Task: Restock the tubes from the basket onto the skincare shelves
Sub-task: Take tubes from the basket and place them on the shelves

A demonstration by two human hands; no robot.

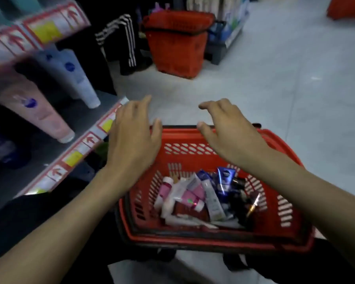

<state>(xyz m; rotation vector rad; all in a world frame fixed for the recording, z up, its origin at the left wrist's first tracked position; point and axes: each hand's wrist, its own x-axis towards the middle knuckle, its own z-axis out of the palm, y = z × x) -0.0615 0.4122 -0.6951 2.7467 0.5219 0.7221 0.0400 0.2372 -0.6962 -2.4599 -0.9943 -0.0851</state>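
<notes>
A red basket (275,203) sits near, low in the middle, holding a jumble of tubes (195,197) — pink, white, grey and dark blue, lying crossed over each other. One blue tube (225,177) bears a round dark logo; its writing is too blurred to read. The left hand (131,138) and right hand (230,130) hover above the basket's far rim, fingers spread, holding nothing. Left, the shelves (49,140) carry pink and pale blue tubes — price tags unreadable.

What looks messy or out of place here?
Only the tubes in the near red basket: they lie in a jumbled pile, crossing at all angles. Both hands, left and right, hover empty above it. Nothing looks spilled or damaged.
</notes>
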